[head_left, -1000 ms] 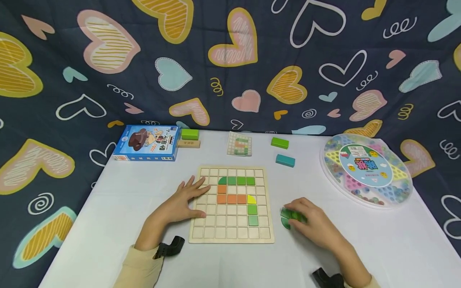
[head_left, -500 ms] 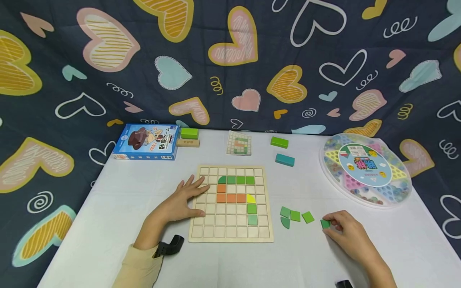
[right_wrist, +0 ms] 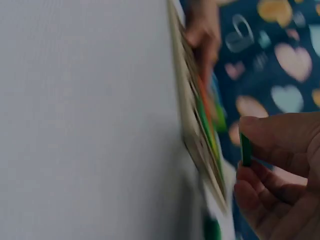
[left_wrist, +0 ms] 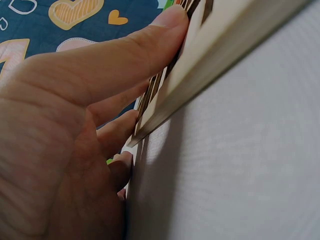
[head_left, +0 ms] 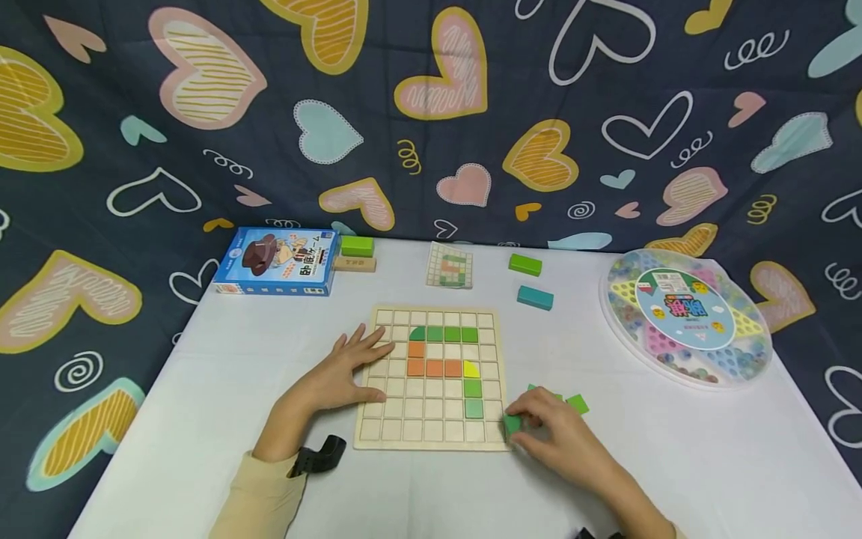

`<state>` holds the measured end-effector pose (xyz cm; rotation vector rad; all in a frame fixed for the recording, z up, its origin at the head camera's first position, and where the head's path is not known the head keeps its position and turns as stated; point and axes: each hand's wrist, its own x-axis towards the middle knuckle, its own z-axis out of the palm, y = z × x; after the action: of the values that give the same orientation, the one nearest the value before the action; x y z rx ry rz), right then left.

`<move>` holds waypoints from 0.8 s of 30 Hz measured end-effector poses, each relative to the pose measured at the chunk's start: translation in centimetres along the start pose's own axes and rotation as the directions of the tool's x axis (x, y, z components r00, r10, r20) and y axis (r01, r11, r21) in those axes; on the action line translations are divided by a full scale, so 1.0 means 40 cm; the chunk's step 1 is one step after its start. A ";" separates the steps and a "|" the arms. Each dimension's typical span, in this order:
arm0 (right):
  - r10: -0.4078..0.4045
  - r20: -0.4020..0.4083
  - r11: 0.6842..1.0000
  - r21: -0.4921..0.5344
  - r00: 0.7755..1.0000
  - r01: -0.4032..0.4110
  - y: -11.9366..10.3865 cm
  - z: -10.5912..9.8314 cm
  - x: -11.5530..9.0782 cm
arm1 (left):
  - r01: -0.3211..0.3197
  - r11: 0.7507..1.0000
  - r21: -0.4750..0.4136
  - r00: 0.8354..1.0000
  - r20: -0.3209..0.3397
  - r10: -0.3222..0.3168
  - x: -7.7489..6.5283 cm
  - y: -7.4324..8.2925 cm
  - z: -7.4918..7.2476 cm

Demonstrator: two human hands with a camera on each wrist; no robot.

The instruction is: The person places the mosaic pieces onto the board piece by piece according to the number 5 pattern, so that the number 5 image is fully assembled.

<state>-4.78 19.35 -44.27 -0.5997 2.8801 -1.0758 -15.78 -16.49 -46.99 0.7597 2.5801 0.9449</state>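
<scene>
A square wooden grid board (head_left: 390, 430) lies on the white table, with green, orange and yellow tiles set in some of its cells. My left hand (head_left: 337, 378) rests on the board's left edge, its fingers spread and thumb touching the rim. Between thumb and fingertips my right hand (head_left: 562, 434) pinches a small green tile (head_left: 512, 424) just over the board's lower right edge. In the right wrist view the same green tile (right_wrist: 245, 150) is seen edge-on. Loose green tiles (head_left: 577, 404) lie beyond the right hand, which partly hides them.
At the back left stands a blue game box (head_left: 279, 262) beside a green block (head_left: 357, 246) and a wooden block (head_left: 355, 263). A pattern card (head_left: 449, 266) lies behind the board. Further right are a green block (head_left: 525, 264), a teal block (head_left: 535, 297) and a round marble game case (head_left: 687, 318).
My right hand first moved right and took up a green tile apart from the loose ones. It has since carried that tile left to the board's edge. My left hand has stayed put.
</scene>
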 end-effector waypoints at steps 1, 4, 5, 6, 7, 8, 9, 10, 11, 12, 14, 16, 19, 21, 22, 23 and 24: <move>-0.004 0.029 1.000 0.014 1.000 0.003 -0.011 0.015 0.012 | 0.000 1.000 0.001 1.000 -0.002 0.000 0.000 -0.001 0.000; -0.025 0.079 1.000 0.021 0.997 0.023 -0.032 0.052 0.038 | -0.003 1.000 0.000 1.000 -0.006 0.003 0.000 -0.003 0.000; -0.029 0.089 0.999 0.015 0.996 0.028 -0.036 0.062 0.044 | -0.004 1.000 -0.001 1.000 -0.005 0.004 0.000 -0.003 0.001; -0.038 0.093 0.999 0.008 0.995 0.037 -0.038 0.070 0.048 | -0.004 1.000 -0.002 1.000 -0.006 0.004 0.000 -0.003 0.000; -0.042 0.095 0.999 -0.001 0.995 0.042 -0.040 0.077 0.051 | -0.004 1.000 -0.001 1.000 -0.005 0.004 0.000 -0.003 0.000; -0.043 0.096 0.999 -0.006 0.994 0.044 -0.042 0.082 0.054 | -0.002 1.000 -0.003 1.000 -0.004 0.002 -0.001 -0.003 -0.001; -0.047 0.095 0.999 -0.014 0.994 0.049 -0.043 0.086 0.055 | 0.000 1.000 -0.002 1.000 -0.002 0.000 -0.001 -0.002 -0.002; -0.048 0.091 0.998 -0.025 0.995 0.051 -0.043 0.089 0.055 | 0.001 1.000 -0.001 1.000 -0.002 -0.001 0.000 -0.001 -0.002; -0.051 0.087 0.998 -0.034 0.995 0.054 -0.043 0.092 0.055 | 0.002 1.000 0.000 1.000 -0.001 -0.002 0.000 0.001 -0.003; -0.055 0.082 0.997 -0.040 0.995 0.059 -0.043 0.093 0.055 | 0.002 1.000 0.004 1.000 -0.002 -0.002 0.000 0.000 -0.003; -0.064 0.072 0.997 -0.047 0.995 0.068 -0.042 0.097 0.056 | 0.004 1.000 0.007 1.000 -0.002 -0.004 0.001 0.000 -0.004; -0.073 0.061 0.996 -0.048 0.995 0.076 -0.041 0.099 0.057 | 0.005 1.000 0.009 1.000 -0.003 -0.005 0.001 0.000 -0.004; -0.077 0.051 0.996 -0.041 0.996 0.079 -0.039 0.103 0.058 | 0.005 1.000 0.002 1.000 0.001 -0.005 0.001 0.002 -0.005; -0.075 0.047 0.996 -0.039 0.996 0.077 -0.037 0.104 0.058 | 0.006 1.000 -0.001 1.000 0.001 -0.006 0.000 0.003 -0.004; -0.075 0.047 0.996 -0.038 0.996 0.077 -0.036 0.105 0.057 | 0.006 1.000 -0.002 1.000 0.001 -0.006 0.001 0.003 -0.004; -0.074 0.047 0.996 -0.039 0.996 0.075 -0.035 0.106 0.057 | 0.006 1.000 -0.003 1.000 0.000 -0.006 0.001 0.004 -0.003; -0.072 0.046 0.996 -0.040 0.996 0.074 -0.034 0.106 0.056 | 0.006 1.000 -0.003 1.000 0.000 -0.006 0.001 0.003 -0.002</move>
<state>-5.80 14.91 -46.37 -0.7268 2.8699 -0.9991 -15.79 -16.44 -46.85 0.7502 2.5789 0.9474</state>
